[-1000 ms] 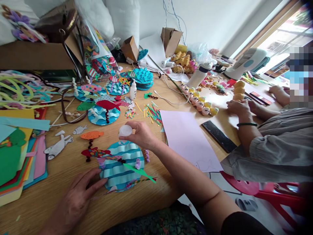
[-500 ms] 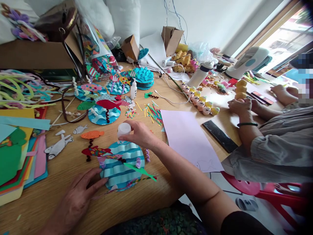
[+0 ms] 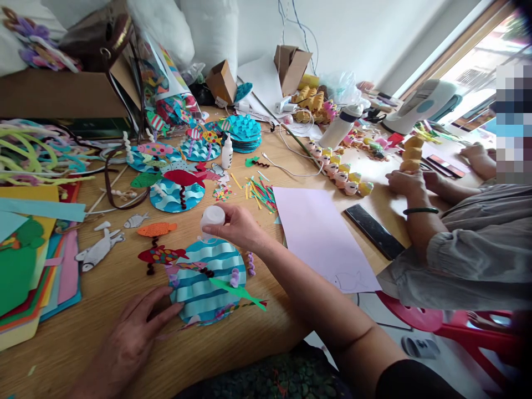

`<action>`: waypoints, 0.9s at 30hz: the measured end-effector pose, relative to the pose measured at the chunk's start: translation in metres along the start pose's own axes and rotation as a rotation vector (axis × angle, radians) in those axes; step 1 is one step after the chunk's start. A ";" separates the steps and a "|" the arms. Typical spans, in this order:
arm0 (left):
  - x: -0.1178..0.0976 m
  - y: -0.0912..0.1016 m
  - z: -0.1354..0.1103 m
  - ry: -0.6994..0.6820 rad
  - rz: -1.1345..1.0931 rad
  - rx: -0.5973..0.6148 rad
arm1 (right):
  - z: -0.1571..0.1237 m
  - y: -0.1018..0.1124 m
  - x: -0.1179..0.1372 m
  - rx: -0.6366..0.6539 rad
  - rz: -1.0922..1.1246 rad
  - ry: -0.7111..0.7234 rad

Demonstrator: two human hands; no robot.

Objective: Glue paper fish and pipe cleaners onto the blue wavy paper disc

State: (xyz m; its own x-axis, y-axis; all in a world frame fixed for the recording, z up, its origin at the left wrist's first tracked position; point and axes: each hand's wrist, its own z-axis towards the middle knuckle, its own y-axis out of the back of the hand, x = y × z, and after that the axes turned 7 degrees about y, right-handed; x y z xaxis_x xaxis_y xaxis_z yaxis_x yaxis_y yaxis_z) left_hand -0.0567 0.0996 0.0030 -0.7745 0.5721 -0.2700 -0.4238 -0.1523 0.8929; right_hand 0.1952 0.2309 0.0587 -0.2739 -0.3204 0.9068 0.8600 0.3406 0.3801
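Note:
My right hand (image 3: 239,224) grips a small white translucent bottle (image 3: 213,216), its round base tipped up, above the far edge of a round blue wavy-paper disc (image 3: 208,257). The bottle's lower end is hard to make out. At the disc's left edge rests my left hand (image 3: 143,321), thumb and fingers apart, its tips touching or close to the rim. The disc bears a green paper strip (image 3: 236,292) and a purple pipe-cleaner curl (image 3: 235,277). A red spotted paper fish (image 3: 162,255) and an orange fish (image 3: 157,229) lie at its upper left.
Finished fish discs (image 3: 177,194) and a white glue bottle (image 3: 227,152) stand farther back. Coloured paper sheets (image 3: 45,277) lie left; a lilac sheet (image 3: 324,233) and black phone (image 3: 374,231) lie right. Another person's hands (image 3: 409,180) hold yellow pieces at the right.
My right hand and the bottle have shifted slightly up, and the bottle is tilted a little differently. My left hand stays where it was.

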 end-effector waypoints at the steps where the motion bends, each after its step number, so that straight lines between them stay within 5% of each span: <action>1: 0.000 0.000 0.000 0.003 -0.008 0.000 | 0.000 0.000 0.002 0.008 -0.030 -0.003; 8: 0.004 -0.003 -0.005 0.010 -0.041 0.042 | 0.001 0.002 0.015 0.032 -0.175 -0.009; 27: 0.013 -0.008 -0.013 -0.033 -0.021 0.079 | 0.001 -0.001 0.010 -0.030 -0.150 0.020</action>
State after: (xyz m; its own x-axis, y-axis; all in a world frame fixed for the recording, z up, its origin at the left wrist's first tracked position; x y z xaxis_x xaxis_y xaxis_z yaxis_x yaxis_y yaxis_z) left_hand -0.0693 0.0980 -0.0120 -0.7496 0.6007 -0.2779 -0.4004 -0.0771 0.9131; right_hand 0.1909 0.2284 0.0681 -0.3923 -0.3832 0.8362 0.8223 0.2612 0.5055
